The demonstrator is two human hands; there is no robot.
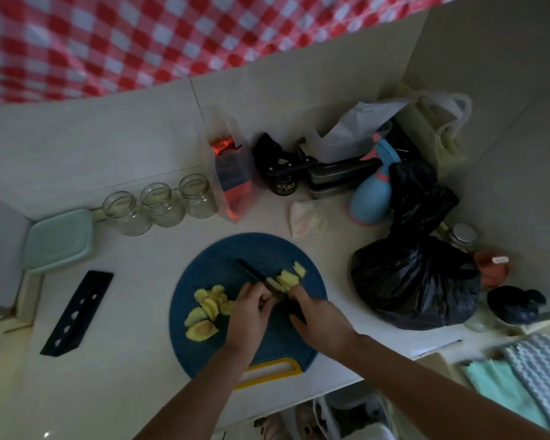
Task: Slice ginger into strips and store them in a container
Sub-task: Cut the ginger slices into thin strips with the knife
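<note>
Dimly, over blue board [210, 265] on white counter [131, 360], right hand [321, 319] grips knife [252, 272], left hand [250, 312] ginger [286, 277]

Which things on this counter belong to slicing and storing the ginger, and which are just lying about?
Job in hand: knife, gripped by the right hand; ginger, steadied by the left hand; board; tub and jars, possible storage.
Lying about: sheath; black bag; spray bottle; cloths.
</note>
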